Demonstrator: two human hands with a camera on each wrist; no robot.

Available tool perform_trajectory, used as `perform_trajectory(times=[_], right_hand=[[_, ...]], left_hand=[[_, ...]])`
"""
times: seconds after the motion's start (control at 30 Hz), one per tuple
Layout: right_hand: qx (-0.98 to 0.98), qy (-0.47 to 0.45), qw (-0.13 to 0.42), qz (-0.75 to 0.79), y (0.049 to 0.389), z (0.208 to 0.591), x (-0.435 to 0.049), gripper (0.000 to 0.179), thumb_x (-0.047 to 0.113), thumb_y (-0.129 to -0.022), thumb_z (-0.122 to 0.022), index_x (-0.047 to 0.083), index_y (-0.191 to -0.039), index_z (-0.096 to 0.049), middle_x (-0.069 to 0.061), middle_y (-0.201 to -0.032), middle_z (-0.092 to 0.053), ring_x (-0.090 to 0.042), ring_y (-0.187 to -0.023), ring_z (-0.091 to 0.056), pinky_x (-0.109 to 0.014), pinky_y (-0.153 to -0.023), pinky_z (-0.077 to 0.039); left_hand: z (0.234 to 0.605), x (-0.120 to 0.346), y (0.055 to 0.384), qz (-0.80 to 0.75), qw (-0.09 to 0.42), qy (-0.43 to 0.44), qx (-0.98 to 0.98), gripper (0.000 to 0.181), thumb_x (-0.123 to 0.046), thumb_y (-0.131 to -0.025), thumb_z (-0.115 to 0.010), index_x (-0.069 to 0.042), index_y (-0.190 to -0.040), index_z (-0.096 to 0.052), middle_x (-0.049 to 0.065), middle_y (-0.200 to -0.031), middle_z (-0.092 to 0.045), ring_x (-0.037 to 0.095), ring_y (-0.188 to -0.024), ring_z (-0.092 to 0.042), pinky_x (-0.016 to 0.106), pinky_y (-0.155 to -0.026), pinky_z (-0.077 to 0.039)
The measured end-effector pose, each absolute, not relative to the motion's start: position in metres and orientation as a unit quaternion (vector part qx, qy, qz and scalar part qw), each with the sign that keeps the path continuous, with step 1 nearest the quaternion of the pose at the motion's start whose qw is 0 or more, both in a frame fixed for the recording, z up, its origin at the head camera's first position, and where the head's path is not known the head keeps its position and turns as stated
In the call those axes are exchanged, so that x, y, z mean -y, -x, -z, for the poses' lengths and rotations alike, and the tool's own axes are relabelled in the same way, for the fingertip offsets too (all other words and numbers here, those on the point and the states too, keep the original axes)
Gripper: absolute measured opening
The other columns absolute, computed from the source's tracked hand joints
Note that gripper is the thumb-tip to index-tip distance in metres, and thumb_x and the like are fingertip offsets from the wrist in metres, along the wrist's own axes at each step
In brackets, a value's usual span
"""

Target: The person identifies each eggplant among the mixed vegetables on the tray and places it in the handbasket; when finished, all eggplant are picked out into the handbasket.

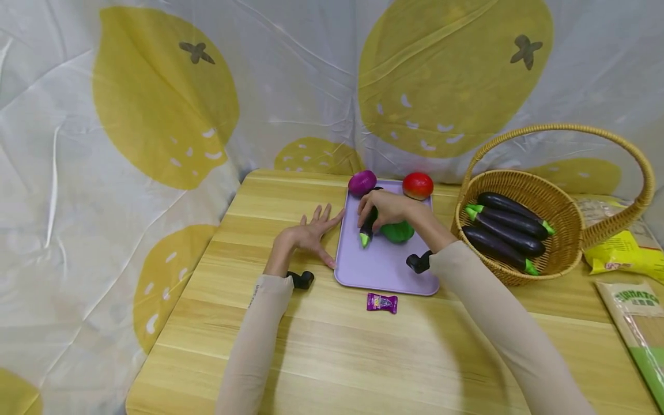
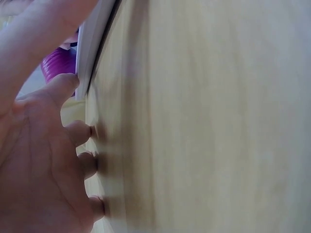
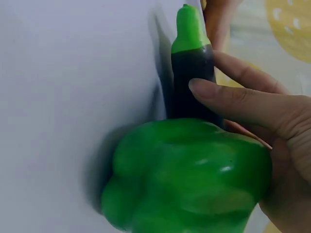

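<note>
Over the lilac tray point(image 1: 386, 274), my right hand point(image 1: 386, 207) grips a dark eggplant point(image 1: 368, 222) with a green cap. In the right wrist view the thumb lies on one side of the eggplant point(image 3: 192, 73) and fingers on the other. A green bell pepper point(image 3: 189, 174) sits on the tray right beside it, below that hand. My left hand point(image 1: 311, 231) is spread on the table at the tray's left edge, its thumb and index fingertip at the rim. A purple onion-like vegetable point(image 1: 362, 183) and a red tomato-like one point(image 1: 417, 185) lie at the tray's far corners.
A wicker basket point(image 1: 562, 253) with a tall handle holds several eggplants point(image 1: 510, 230) on the right. Beyond it lie a yellow bag point(image 1: 630, 251) and a noodle packet point(image 1: 635, 323). A small purple wrapped candy point(image 1: 381, 302) is in front of the tray. A lemon-print curtain point(image 1: 290, 75) hangs behind.
</note>
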State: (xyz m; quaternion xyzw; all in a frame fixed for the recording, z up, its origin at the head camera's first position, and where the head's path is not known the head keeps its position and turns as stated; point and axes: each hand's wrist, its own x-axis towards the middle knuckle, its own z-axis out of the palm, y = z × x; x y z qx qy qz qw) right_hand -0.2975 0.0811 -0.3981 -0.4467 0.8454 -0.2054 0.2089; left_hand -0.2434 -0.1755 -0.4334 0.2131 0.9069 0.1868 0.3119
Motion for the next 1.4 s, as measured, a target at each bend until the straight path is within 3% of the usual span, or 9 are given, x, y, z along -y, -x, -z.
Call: perform_trajectory(times=[0.3,0.73,0.9,1.2,1.4], right_hand=[[-0.866,0.430,0.195,0.166,0.297,0.399,-0.074,0.028,0.001,-0.079,-0.086,0.017,-0.102,-0.085,-0.010,-0.121,-0.073,-0.032,-0.118,-0.063,-0.048,-0.109,-0.048],[-0.840,0.439,0.196,0.251,0.294,0.399,-0.074,0.028,0.007,-0.080,-0.088,0.012,-0.107,-0.084,-0.011,-0.112,-0.074,-0.026,-0.107,-0.065,-0.040,-0.097,-0.055],[-0.815,0.464,0.165,0.307,0.291,0.394,-0.073,0.032,0.007,-0.080,-0.087,0.008,-0.111,-0.082,-0.014,-0.111,-0.073,-0.027,-0.106,-0.064,-0.037,-0.095,-0.056],[-0.810,0.458,0.113,0.349,0.275,0.367,-0.077,0.034,0.009,-0.084,-0.085,0.012,-0.117,-0.080,-0.012,-0.113,-0.071,-0.026,-0.110,-0.060,-0.036,-0.093,-0.050],[-0.832,0.435,0.080,0.335,0.268,0.353,-0.094,0.035,0.013,-0.085,-0.085,0.015,-0.120,-0.079,-0.009,-0.109,-0.069,-0.023,-0.102,-0.057,-0.032,-0.084,-0.046]], left_hand=[[0.434,0.174,0.243,-0.190,0.309,-0.216,-0.907,0.138,-0.047,-0.074,-0.092,-0.032,-0.166,0.010,0.011,-0.170,0.029,0.031,-0.156,0.033,0.062,-0.126,0.020],[0.433,0.175,0.242,-0.188,0.311,-0.215,-0.907,0.137,-0.048,-0.075,-0.091,-0.033,-0.166,0.010,0.010,-0.170,0.030,0.031,-0.156,0.034,0.062,-0.126,0.020],[0.433,0.175,0.243,-0.188,0.308,-0.223,-0.906,0.137,-0.047,-0.075,-0.091,-0.031,-0.166,0.009,0.012,-0.171,0.029,0.034,-0.156,0.033,0.066,-0.125,0.019],[0.432,0.176,0.242,-0.184,0.316,-0.214,-0.906,0.132,-0.049,-0.075,-0.091,-0.023,-0.168,0.000,0.008,-0.170,0.032,0.030,-0.156,0.034,0.062,-0.126,0.020],[0.434,0.176,0.243,-0.181,0.314,-0.215,-0.907,0.134,-0.050,-0.075,-0.091,-0.029,-0.167,0.004,0.009,-0.170,0.031,0.031,-0.156,0.034,0.062,-0.126,0.021]])
